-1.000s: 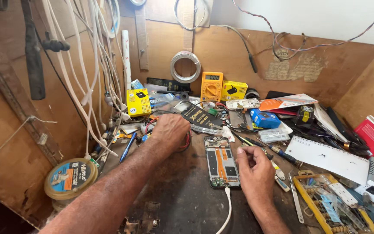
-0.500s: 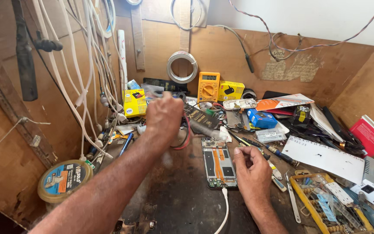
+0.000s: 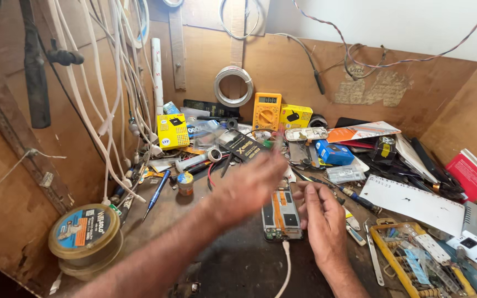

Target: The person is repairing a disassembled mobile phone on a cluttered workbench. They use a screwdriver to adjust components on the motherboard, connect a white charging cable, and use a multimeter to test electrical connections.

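An opened phone (image 3: 281, 216) lies flat in the middle of the bench, its circuit board and orange flex strip showing. A white cable (image 3: 284, 270) is plugged into its near end. My right hand (image 3: 322, 219) rests just right of the phone, fingers loosely bent against its edge, nothing in it. My left hand (image 3: 248, 185) hovers above and left of the phone. It is motion-blurred, so I cannot tell whether it holds anything.
Clutter crowds the back: a yellow multimeter (image 3: 266, 111), yellow boxes (image 3: 173, 131), a solder coil (image 3: 233, 85) and a blue box (image 3: 333, 153). A solder reel (image 3: 85, 236) sits front left and a blue screwdriver (image 3: 156, 193) beside it. White cables (image 3: 111, 99) hang left; a yellow parts tray (image 3: 415, 262) is right.
My left hand lifted off the clutter at the back left and swung right and nearer, over the phone's top end. My right hand stayed beside the phone.
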